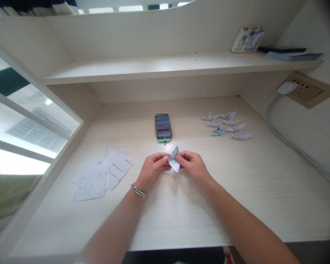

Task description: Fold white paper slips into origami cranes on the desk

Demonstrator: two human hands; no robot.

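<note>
Between my two hands, just above the desk (pixel 165 212), is a small folded paper (pixel 175 161), pale with faint print and pointed at top and bottom. My left hand (pixel 155 167) pinches its left edge between thumb and fingers. From the right, my right hand (pixel 193 165) grips it too, thumb laid on the paper's face. Several folded paper cranes (pixel 233 127) sit in a cluster at the back right; one of them is blue (pixel 218 131). Loose sheets of printed paper (pixel 93 179) overlap on the desk to the left of my left hand.
A phone (pixel 163 126) with a green lower edge lies behind my hands. Above runs a shelf (pixel 143 68) with a small printed box (pixel 248 39) and a thin stack of papers (pixel 293 56). At right, a grey cable (pixel 288 141) hangs from a wall socket (pixel 309 90).
</note>
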